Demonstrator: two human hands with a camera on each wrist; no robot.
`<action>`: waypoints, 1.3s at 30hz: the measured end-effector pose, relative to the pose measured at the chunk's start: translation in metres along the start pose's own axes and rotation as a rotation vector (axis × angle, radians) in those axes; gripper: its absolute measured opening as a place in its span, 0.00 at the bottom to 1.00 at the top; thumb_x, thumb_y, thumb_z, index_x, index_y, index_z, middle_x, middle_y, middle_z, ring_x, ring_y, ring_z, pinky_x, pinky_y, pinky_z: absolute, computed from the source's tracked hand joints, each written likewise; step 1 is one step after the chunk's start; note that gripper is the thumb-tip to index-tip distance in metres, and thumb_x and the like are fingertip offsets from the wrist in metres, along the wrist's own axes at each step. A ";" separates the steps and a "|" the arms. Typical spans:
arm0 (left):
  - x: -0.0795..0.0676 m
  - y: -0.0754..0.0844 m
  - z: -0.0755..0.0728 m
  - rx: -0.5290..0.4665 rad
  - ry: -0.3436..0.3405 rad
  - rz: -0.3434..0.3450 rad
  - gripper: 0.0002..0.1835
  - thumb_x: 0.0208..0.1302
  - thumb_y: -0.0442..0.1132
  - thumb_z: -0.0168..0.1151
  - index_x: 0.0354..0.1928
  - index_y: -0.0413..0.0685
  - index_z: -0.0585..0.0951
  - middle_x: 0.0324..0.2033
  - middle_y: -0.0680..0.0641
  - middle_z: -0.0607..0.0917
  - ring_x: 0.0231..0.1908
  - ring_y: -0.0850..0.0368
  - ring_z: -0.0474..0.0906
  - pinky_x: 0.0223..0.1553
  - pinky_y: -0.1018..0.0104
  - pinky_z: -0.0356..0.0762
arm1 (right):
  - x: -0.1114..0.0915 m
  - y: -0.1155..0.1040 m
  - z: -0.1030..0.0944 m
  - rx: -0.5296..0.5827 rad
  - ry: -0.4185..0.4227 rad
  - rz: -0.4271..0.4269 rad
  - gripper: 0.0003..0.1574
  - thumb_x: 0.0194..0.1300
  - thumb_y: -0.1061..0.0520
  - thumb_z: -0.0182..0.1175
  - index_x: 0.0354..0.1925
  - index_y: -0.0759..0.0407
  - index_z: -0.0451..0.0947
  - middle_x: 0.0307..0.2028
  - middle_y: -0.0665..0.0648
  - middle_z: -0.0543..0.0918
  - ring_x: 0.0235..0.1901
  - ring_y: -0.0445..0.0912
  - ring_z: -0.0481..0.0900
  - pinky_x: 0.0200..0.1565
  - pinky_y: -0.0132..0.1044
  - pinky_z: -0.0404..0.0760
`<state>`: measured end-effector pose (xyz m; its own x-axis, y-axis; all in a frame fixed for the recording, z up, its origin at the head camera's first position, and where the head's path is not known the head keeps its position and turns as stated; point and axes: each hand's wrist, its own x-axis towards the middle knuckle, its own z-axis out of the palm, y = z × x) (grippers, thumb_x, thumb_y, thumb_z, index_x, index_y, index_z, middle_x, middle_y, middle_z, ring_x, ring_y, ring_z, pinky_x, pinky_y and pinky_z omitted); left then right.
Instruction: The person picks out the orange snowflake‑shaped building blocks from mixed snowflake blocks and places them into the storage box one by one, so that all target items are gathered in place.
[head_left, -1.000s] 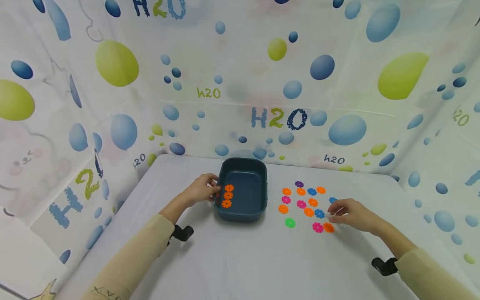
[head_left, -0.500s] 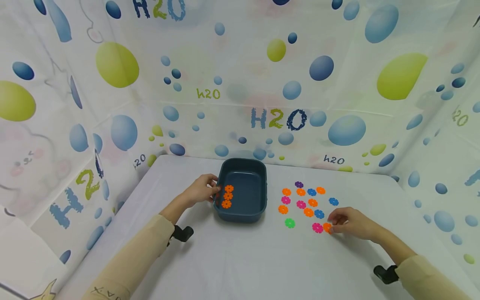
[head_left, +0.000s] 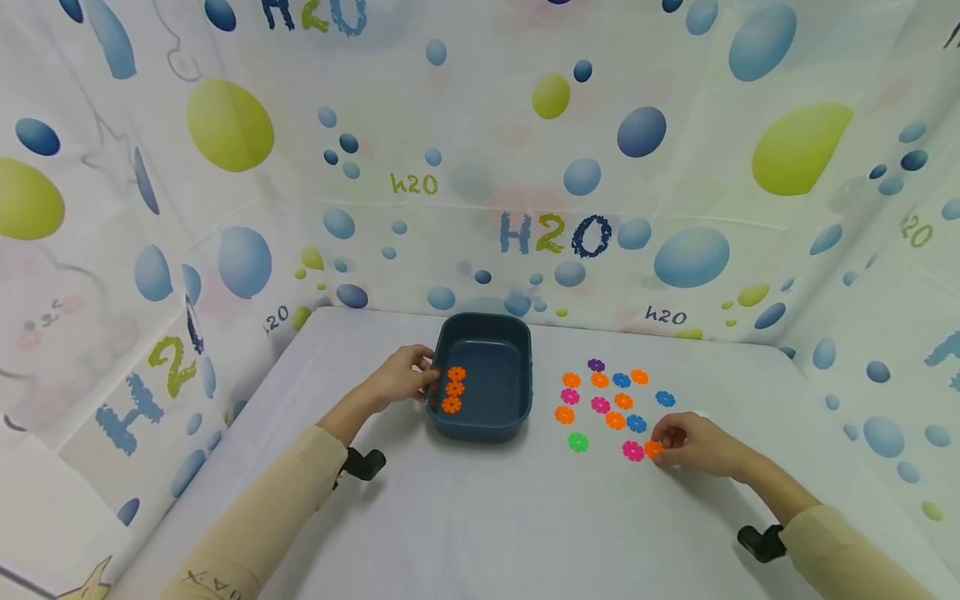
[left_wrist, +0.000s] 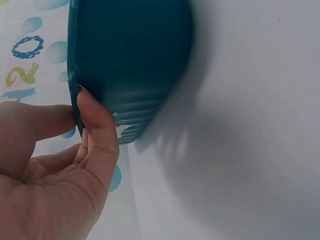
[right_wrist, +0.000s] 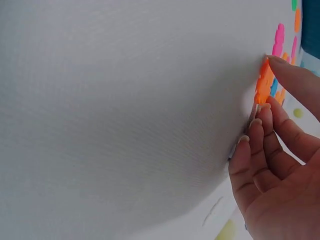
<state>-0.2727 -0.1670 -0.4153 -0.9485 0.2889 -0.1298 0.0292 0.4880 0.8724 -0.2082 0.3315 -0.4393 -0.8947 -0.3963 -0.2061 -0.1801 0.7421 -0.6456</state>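
Note:
My left hand (head_left: pixel 399 379) pinches the left rim of a dark blue-green plastic basin (head_left: pixel 483 432), thumb on one side and fingers on the other, as the left wrist view shows. Three orange flower-shaped discs (head_left: pixel 454 388) lie in a row along the basin's left side. On the table to the right, my right hand (head_left: pixel 705 446) holds the edges of an orange flower-shaped disc (right_wrist: pixel 265 80) between thumb and index finger; its other fingers are bent. Touching or almost touching that disc is a pink disc (head_left: pixel 633 451).
Several orange, pink, blue and purple discs (head_left: pixel 600 405) lie scattered between basin and right hand. A green disc (head_left: pixel 577 442) is nearest the basin's front right. The table has a white cloth (head_left: pixel 495 517); a patterned curtain (head_left: pixel 465 192) hangs behind it.
My right hand has come down toward the table's front and closed its fingertips on the orange disc. The blue disc beside it earlier is now uncovered. My left hand stays on the basin.

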 end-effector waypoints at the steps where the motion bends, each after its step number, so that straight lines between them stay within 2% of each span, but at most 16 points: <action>1: 0.000 0.000 0.000 0.000 0.001 -0.001 0.25 0.77 0.33 0.55 0.69 0.27 0.65 0.40 0.40 0.75 0.34 0.52 0.79 0.36 0.60 0.87 | 0.001 0.000 -0.001 0.003 -0.001 0.007 0.15 0.63 0.56 0.72 0.44 0.61 0.80 0.33 0.53 0.77 0.36 0.47 0.74 0.35 0.29 0.77; 11: 0.001 0.000 -0.002 -0.013 -0.002 0.007 0.25 0.77 0.33 0.55 0.69 0.27 0.65 0.40 0.40 0.75 0.33 0.52 0.79 0.36 0.61 0.87 | 0.001 0.001 -0.007 0.024 0.004 0.048 0.08 0.67 0.56 0.68 0.40 0.60 0.81 0.33 0.53 0.80 0.37 0.50 0.75 0.36 0.32 0.79; 24: 0.002 0.000 -0.001 -0.008 -0.009 0.001 0.25 0.77 0.33 0.55 0.69 0.27 0.65 0.40 0.40 0.76 0.34 0.53 0.79 0.36 0.61 0.87 | -0.001 0.001 -0.013 0.083 0.005 0.051 0.08 0.69 0.56 0.66 0.41 0.60 0.82 0.36 0.55 0.83 0.38 0.51 0.78 0.38 0.36 0.82; 29: 0.002 -0.001 -0.001 -0.010 -0.006 0.001 0.24 0.77 0.33 0.55 0.69 0.28 0.65 0.40 0.40 0.75 0.34 0.53 0.79 0.36 0.61 0.87 | 0.004 -0.011 -0.014 0.114 0.011 -0.010 0.10 0.71 0.55 0.64 0.43 0.62 0.82 0.36 0.56 0.84 0.39 0.53 0.79 0.39 0.38 0.84; 34: 0.002 -0.003 -0.002 -0.017 -0.001 -0.002 0.25 0.77 0.33 0.55 0.69 0.27 0.65 0.40 0.40 0.75 0.34 0.52 0.79 0.36 0.61 0.87 | 0.012 -0.026 -0.011 0.141 0.034 -0.057 0.12 0.72 0.52 0.64 0.43 0.61 0.82 0.35 0.61 0.86 0.37 0.59 0.82 0.38 0.41 0.84; 39: 0.002 -0.006 -0.001 -0.032 -0.003 -0.010 0.26 0.77 0.33 0.56 0.70 0.28 0.64 0.40 0.40 0.75 0.34 0.52 0.79 0.36 0.61 0.87 | 0.020 -0.037 -0.005 0.208 0.074 -0.081 0.14 0.73 0.53 0.64 0.45 0.63 0.82 0.34 0.65 0.86 0.36 0.64 0.82 0.37 0.40 0.86</action>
<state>-0.2753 -0.1697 -0.4202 -0.9479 0.2862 -0.1401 0.0092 0.4641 0.8857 -0.2209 0.2987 -0.4161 -0.9096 -0.4039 -0.0974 -0.1718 0.5792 -0.7969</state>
